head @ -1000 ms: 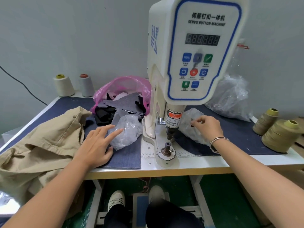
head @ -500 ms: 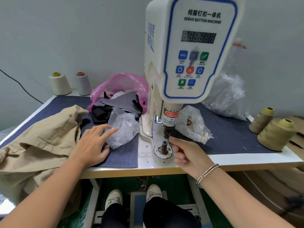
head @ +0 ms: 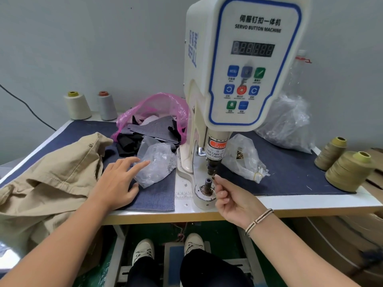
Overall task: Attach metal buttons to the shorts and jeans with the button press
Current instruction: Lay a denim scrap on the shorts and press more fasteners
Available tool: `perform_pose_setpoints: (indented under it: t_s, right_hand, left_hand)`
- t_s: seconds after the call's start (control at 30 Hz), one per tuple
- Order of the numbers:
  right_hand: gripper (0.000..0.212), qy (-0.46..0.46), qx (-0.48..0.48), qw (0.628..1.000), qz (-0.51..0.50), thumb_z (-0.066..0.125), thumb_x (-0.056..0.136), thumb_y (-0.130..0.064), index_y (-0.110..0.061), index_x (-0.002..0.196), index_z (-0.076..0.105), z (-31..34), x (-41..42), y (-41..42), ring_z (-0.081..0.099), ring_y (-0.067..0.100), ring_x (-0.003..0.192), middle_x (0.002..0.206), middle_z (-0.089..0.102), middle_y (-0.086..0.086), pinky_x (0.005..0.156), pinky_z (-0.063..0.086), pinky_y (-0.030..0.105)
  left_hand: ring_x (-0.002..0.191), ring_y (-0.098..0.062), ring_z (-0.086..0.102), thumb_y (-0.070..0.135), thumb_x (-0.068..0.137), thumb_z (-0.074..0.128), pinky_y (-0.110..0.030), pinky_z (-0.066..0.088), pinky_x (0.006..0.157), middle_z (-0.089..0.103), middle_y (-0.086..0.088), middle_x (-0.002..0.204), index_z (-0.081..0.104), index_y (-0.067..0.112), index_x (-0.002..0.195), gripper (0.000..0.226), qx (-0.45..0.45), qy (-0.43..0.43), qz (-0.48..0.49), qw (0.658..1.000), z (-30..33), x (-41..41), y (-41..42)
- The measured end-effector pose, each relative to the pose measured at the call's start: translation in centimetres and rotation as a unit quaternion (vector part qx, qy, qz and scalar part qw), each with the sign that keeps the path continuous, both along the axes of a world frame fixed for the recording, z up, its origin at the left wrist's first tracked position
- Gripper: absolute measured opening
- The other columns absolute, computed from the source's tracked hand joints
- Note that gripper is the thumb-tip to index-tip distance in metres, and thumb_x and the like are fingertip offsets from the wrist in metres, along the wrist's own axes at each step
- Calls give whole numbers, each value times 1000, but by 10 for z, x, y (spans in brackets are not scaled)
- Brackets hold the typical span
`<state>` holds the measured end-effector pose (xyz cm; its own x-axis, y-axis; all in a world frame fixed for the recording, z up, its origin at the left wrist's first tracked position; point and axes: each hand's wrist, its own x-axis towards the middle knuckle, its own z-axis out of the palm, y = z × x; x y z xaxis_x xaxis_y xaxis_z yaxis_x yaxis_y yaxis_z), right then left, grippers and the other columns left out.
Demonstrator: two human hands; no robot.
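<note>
One button press [head: 240,65] stands upright on the counter [head: 290,200], its long axis vertical, its control panel facing the person. Its punch tip [head: 211,170] points straight down at the lower post [head: 207,183], which stands upright on a round base [head: 204,196].

The right hand [head: 232,198] is at the press, fingers curled; the thumb and forefinger pinch a small metal button [head: 213,177] just beside the top of the lower post, under the punch tip. Which way the button faces is too small to tell. A bracelet [head: 258,221] sits on that wrist.

The left hand [head: 118,183] lies with fingers spread and straight on the dark denim cloth [head: 157,199], its fingertips touching a clear plastic bag [head: 157,164] left of the press. One pair of tan shorts [head: 47,175] lies crumpled at the left end of the counter, partly hanging over the front edge.

Plastic bags number four: the clear one at the left hand, a second clear one [head: 244,160] right of the press holding small brass-coloured parts, a pink one [head: 155,108] behind with dark fabric scraps, and a large clear one [head: 288,125] at the back right. Thread cones number four: two pale ones [head: 77,105] at the back left, two olive ones [head: 348,170] at the right. Two white shoes [head: 143,250] show below.
</note>
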<state>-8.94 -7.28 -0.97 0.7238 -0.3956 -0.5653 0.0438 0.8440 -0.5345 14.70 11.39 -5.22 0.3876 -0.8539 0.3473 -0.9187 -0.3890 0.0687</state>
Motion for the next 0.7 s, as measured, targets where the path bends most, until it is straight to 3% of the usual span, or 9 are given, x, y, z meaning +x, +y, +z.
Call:
perform_pose_setpoints:
  t_s: [0.17, 0.27, 0.37, 0.6, 0.7]
  right_hand:
    - [18, -3, 0, 1000, 0, 68, 65, -13, -6, 79, 59, 4, 5, 3, 47, 7, 31, 48, 56, 2, 28, 34, 14]
    - [11, 5, 6, 1000, 5, 64, 80, -14, -5, 80, 58, 8, 6, 3, 46, 7, 30, 47, 54, 2, 28, 33, 14]
    - [16, 6, 27, 1000, 0, 58, 91, -16, -4, 80, 60, 10, 5, 2, 45, 7, 29, 46, 53, 1, 28, 32, 13]
    - [11, -49, 99, 994, -18, 62, 70, -7, 1, 64, 60, 18, 5, 4, 44, 9, 29, 47, 48, 1, 29, 32, 13]
    - [15, -53, 80, 995, 3, 62, 73, -9, 2, 62, 62, 16, 3, 1, 44, 10, 30, 49, 49, 2, 30, 34, 15]
  left_hand:
    - [107, -32, 57, 26, 70, 53, -46, 45, 84, 58, -9, 124, 56, 19, 134, 65, 1, -2, -1, 1000, 0, 0, 0]
    - [108, -32, 57, 23, 68, 59, -45, 45, 84, 58, -8, 124, 56, 19, 134, 66, -1, -5, 0, 1000, -1, 1, 0]
    - [108, -31, 57, 23, 68, 59, -45, 45, 84, 58, -8, 124, 57, 20, 134, 66, -2, -6, 0, 1000, -2, 1, 0]
    - [110, -30, 56, 24, 69, 58, -45, 45, 87, 57, -7, 126, 55, 21, 134, 65, 0, -11, 4, 1000, -4, 3, -1]
    - [111, -30, 54, 22, 72, 42, -45, 42, 87, 57, -7, 126, 57, 18, 132, 62, -30, 7, 5, 1000, -3, 4, -1]
